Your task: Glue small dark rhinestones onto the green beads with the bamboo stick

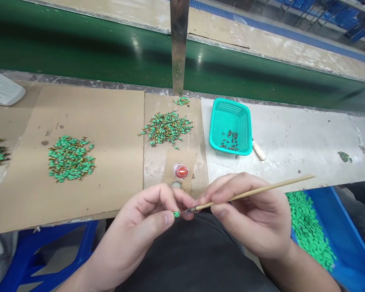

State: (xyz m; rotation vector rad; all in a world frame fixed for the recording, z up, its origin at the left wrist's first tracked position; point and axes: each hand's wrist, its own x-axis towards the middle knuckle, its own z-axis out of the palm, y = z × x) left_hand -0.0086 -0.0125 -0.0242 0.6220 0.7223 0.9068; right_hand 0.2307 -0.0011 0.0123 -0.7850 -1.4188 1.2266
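Between the thumb and fingers of my left hand point(149, 219) is a small green piece point(176, 214); its exact kind is too small to tell. My right hand point(249, 215) grips a thin wooden stick tool point(270, 186) like a pen. The tool's dark, narrow tip points left at the green piece; whether they touch I cannot tell. Just beyond my hands, a bottle cap of red liquid point(181, 171) sits on a cardboard scrap, with a second bottle cap point(176, 184) partly hidden behind my left fingers.
Heaps of small green-and-gold pieces point(168, 127) point(71, 158) lie on the cardboard. A teal basket point(213, 129) holds small dark bits, with a pale handle point(258, 151) beside it. At lower right, a blue bin point(349, 239) contains green pieces. A metal post point(179, 48) rises behind.
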